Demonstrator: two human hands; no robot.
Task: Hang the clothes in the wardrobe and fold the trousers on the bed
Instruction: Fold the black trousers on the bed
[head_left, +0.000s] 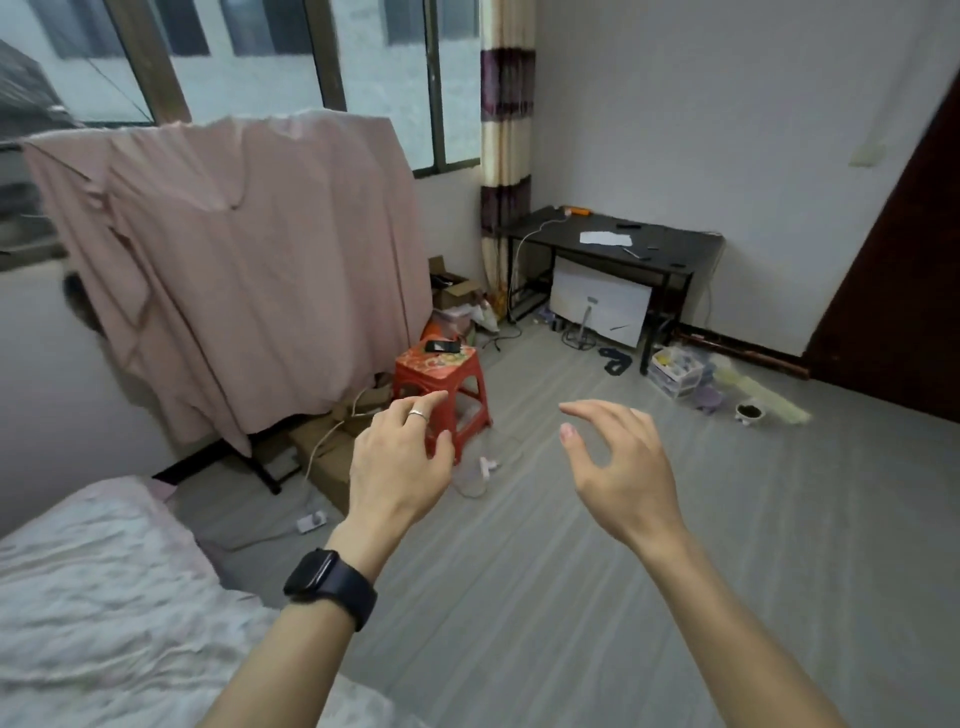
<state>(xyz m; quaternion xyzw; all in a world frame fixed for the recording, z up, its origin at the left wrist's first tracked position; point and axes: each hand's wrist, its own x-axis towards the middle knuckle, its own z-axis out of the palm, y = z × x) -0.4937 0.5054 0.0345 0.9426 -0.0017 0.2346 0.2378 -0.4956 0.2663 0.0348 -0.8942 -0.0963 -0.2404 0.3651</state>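
My left hand (400, 457) and my right hand (618, 462) are both held out in front of me over the grey floor, fingers apart and holding nothing. The left wrist wears a dark watch and one finger a ring. A large pink cloth (249, 270) hangs draped over a rack under the window at the left, well beyond my hands. The bed (93, 597), with a rumpled white and pink cover, fills the lower left corner. No trousers or wardrobe can be made out in this view.
A red plastic stool (441, 379) with a phone on it stands just past my left hand. Cardboard boxes and cables lie under the rack. A black desk (613, 244) stands in the far corner, with clutter on the floor beside it. A dark door (904, 291) is at right.
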